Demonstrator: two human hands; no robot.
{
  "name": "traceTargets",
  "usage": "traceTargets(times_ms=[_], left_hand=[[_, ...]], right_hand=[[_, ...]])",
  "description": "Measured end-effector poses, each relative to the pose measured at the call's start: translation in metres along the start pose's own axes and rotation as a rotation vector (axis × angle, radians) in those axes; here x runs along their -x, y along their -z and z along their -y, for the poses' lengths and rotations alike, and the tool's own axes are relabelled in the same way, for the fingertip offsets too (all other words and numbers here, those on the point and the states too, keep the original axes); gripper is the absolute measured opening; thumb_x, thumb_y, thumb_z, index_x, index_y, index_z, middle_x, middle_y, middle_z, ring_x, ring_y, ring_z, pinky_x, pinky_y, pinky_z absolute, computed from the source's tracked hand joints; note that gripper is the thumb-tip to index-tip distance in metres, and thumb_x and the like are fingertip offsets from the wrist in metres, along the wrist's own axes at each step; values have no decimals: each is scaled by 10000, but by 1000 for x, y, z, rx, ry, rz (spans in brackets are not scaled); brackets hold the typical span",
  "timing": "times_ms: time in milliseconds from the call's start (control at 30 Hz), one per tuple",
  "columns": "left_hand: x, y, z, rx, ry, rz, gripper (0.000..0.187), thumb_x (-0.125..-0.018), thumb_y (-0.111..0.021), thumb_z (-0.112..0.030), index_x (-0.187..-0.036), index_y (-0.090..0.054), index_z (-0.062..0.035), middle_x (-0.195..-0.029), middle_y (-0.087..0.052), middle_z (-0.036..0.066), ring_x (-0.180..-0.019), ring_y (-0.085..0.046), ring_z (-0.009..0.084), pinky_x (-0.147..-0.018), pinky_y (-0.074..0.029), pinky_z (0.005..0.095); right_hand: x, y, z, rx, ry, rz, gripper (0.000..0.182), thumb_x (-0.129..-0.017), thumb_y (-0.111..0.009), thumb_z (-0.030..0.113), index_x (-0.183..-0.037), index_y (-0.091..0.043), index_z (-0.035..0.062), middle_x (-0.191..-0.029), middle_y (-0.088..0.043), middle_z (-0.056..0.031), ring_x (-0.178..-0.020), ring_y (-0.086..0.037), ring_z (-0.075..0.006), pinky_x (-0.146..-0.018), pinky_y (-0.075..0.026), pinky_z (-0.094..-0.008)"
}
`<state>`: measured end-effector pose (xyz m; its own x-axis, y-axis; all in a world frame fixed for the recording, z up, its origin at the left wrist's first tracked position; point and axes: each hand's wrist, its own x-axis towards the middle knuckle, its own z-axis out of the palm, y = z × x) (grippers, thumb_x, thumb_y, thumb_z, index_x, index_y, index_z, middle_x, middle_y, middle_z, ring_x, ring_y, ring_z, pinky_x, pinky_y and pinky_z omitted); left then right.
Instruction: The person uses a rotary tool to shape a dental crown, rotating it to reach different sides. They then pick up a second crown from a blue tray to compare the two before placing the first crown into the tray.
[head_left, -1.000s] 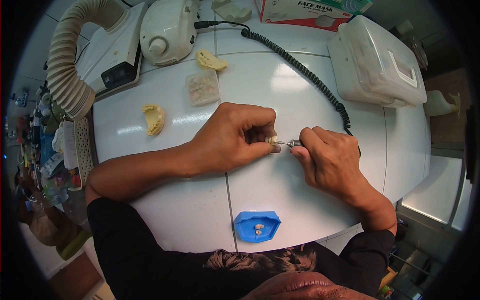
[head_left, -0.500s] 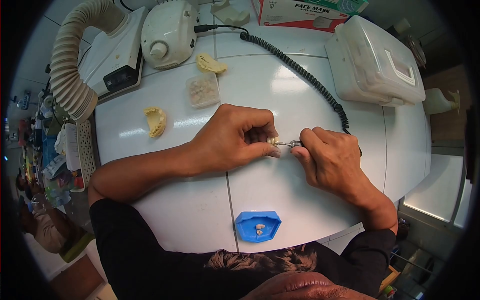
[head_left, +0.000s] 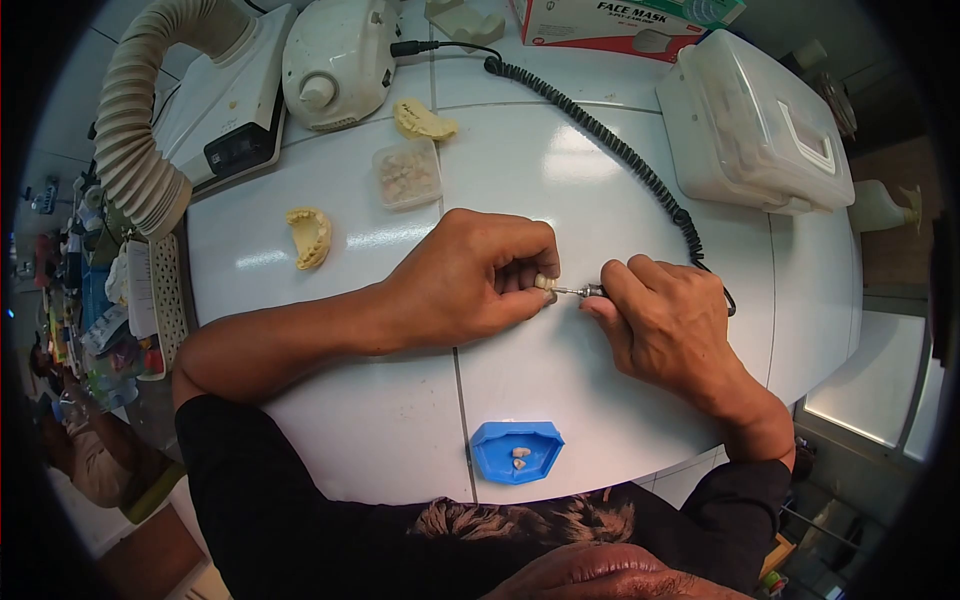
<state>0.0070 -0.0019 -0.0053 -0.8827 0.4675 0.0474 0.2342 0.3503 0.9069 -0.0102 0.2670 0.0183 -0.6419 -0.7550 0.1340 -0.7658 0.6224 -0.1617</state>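
Near the middle of the head view, my left hand (head_left: 475,275) pinches a small cream tooth-like piece (head_left: 544,282) between thumb and fingers. My right hand (head_left: 660,315) is closed around a metal rotary handpiece (head_left: 592,291), whose thin tip points left and meets or nearly meets the piece; contact is too small to tell. A black coiled cord (head_left: 620,147) runs from behind the right hand to a white control box (head_left: 338,65). Close to my body, a blue tray (head_left: 482,460) holds small tooth-coloured pieces (head_left: 520,453).
Yellowish dental casts (head_left: 309,238) and a clear box (head_left: 408,175) of small pieces lie beyond my left arm. A ribbed hose (head_left: 140,130) stands at the left, a white case (head_left: 750,125) and a mask box (head_left: 605,28) at the back. Another person (head_left: 100,450) is far left.
The piece in my left hand has turned or shifted slightly. My right hand and handpiece stay almost in place, and the surroundings shift a little in view.
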Motion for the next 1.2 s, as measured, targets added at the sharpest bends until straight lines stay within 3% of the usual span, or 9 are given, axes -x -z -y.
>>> traceTargets(times_ms=[467, 1200], left_hand=[[-1, 1, -2, -10, 24, 14, 121, -939, -842, -47, -1006, -749, -7, -812, -684, -9, -703, -617, 36, -605, -515, 226], [-1, 2, -2, -11, 25, 29, 150, -927, -863, -58, -1006, -749, -2, -816, -685, 6, -707, -630, 56, -612, -524, 240]], right_hand=[[0, 0, 2, 0, -17, -1, 363, -1048, -764, 407, -876, -651, 107, -683, -559, -40, -542, -634, -252, -517, -491, -393], [1, -1, 2, 2, -11, 7, 381, -1056, -754, 422, -868, -640, 112, -679, -568, -42, -543, -643, -248, -505, -493, -388]])
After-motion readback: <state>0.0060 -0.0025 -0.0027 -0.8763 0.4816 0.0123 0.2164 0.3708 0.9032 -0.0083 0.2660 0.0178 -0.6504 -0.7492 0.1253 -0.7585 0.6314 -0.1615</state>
